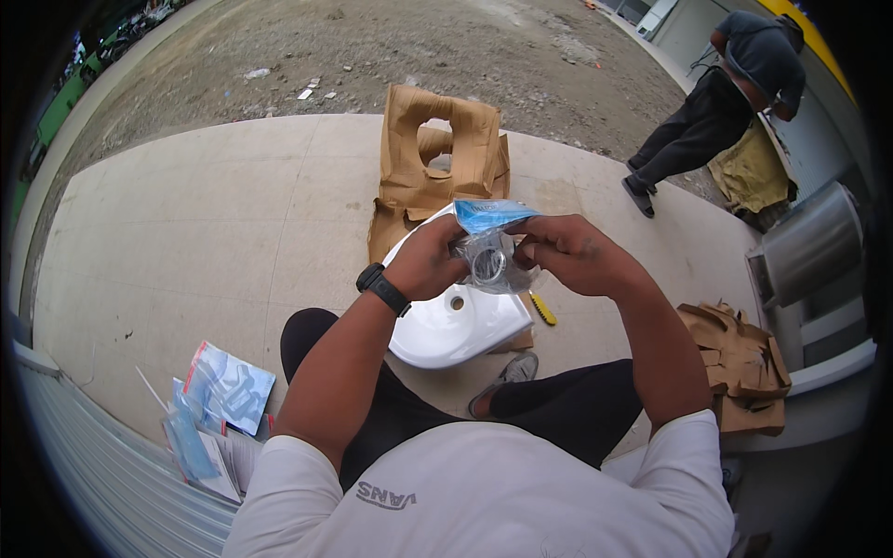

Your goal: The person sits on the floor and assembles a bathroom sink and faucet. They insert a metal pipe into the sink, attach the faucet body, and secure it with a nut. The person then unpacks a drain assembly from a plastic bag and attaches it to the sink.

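Observation:
Between my hands is a clear plastic bag (pixel 523 277) with a blue printed header (pixel 491 216). A shiny ring-shaped fitting (pixel 487 266) shows through the plastic. My left hand (pixel 430 257) is closed on the bag's left side, and a black watch sits on that wrist. On the other side, my right hand (pixel 579 255) pinches the bag near its top, fingers bent. Below them a white ceramic washbasin (pixel 442 333) with a round drain hole lies on the ground between my legs; the bag and hands hide part of its far end.
Torn brown cardboard (pixel 409 121) stands beyond the basin. A small yellow object (pixel 542 309) lies right of it. Blue-and-white plastic packets (pixel 233 386) are at my left, more cardboard (pixel 739 358) at my right. Another person (pixel 716 102) bends over at the far right, near a metal cylinder (pixel 811 246).

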{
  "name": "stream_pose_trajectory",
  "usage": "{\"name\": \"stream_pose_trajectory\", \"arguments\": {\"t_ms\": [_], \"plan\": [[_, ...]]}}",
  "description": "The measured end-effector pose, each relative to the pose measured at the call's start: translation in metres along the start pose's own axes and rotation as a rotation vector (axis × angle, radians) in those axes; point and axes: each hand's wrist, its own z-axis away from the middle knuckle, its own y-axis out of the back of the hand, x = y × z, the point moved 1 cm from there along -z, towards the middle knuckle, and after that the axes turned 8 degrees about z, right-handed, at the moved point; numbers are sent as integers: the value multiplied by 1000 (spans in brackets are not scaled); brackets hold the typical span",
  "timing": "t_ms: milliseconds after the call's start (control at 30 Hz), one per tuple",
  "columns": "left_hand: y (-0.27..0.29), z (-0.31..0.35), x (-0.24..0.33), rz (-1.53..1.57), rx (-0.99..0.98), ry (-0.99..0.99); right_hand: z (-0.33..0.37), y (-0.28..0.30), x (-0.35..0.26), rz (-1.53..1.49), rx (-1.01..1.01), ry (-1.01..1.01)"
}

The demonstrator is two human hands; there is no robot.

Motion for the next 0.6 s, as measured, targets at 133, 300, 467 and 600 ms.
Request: {"name": "stream_pose_trajectory", "arguments": {"t_ms": [133,300,467,600], "plan": [[-1,3,2,-35,-16,11,-2,-3,-4,342,163,-30],[-4,3,2,-145,-16,-105,-17,-10,-2,192,53,-103],[-10,4,3,-231,19,-183,-25,-14,0,204,105,-75],[-4,1,7,-334,41,-133,-26,-15,-4,234,244,-158]]}}
